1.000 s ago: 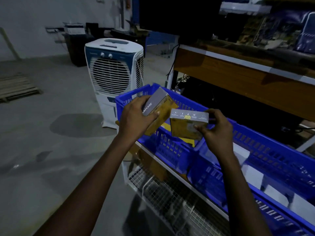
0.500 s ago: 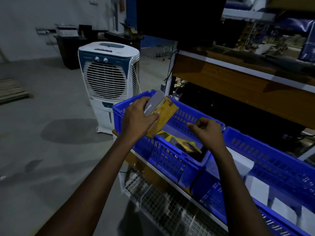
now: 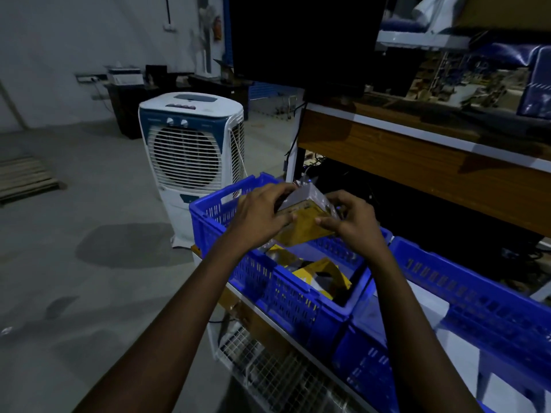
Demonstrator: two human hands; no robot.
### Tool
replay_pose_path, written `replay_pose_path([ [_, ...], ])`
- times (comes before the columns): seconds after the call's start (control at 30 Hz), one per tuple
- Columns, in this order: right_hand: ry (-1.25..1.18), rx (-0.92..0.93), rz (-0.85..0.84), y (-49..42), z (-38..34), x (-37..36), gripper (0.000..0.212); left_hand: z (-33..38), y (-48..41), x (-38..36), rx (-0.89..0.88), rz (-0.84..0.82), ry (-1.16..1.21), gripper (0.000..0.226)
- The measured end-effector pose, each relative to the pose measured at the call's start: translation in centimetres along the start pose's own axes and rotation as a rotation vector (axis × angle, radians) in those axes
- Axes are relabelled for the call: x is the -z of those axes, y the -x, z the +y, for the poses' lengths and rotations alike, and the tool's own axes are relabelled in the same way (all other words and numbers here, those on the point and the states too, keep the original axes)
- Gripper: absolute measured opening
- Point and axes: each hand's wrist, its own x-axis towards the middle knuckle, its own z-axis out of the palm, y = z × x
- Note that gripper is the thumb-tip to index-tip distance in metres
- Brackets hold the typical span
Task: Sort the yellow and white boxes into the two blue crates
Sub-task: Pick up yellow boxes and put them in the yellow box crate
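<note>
A yellow box (image 3: 304,226), its print blurred, is clamped between the left grip (image 3: 259,216) and right grip (image 3: 351,225). Just below the grips, more yellow boxes (image 3: 323,271) are contained in a blue crate (image 3: 268,283).

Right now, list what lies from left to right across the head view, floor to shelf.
Slatted wooden pallet → white and blue air cooler → blue plastic crate holding yellow boxes → second blue plastic crate holding white boxes. The held yellow box overlaps the first crate: omitted.

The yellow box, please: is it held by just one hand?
No, the left hand and the right hand both grip the yellow box.
</note>
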Motion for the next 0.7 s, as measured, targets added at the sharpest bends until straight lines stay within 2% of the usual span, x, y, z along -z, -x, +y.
replay_pose_path([
  [0.13, 0.310, 0.104, 0.120, -0.6, 0.2, -0.8, 0.037, -0.5, -0.4, -0.2, 0.023, 0.072, -0.071, 0.058],
  [0.23, 0.427, 0.085, -0.087, -0.5, 0.9, -0.9, 0.036, -1.1, -0.3, -0.1, 0.044, 0.072, -0.116, 0.060],
  [0.3, 0.458, 0.019, -0.206, 0.0, 1.2, -0.8, 0.026, -1.2, -0.1, -0.2, 0.051, 0.073, -0.122, 0.057],
  [0.4, 0.360, 0.000, -0.156, 0.4, 1.4, -0.6, 0.018, -0.9, 0.3, -0.8, 0.073, 0.045, -0.164, 0.055],
  [0.53, 0.397, 0.032, -0.084, 0.7, 1.5, -0.1, 0.029, 0.1, 0.7, -2.2, 0.058, -0.020, -0.217, 0.066],
  [0.7, 0.557, 0.042, -0.094, 2.0, 2.4, 0.8, 0.060, 1.9, 0.7, -4.6, 0.037, -0.134, -0.395, 0.089],
])
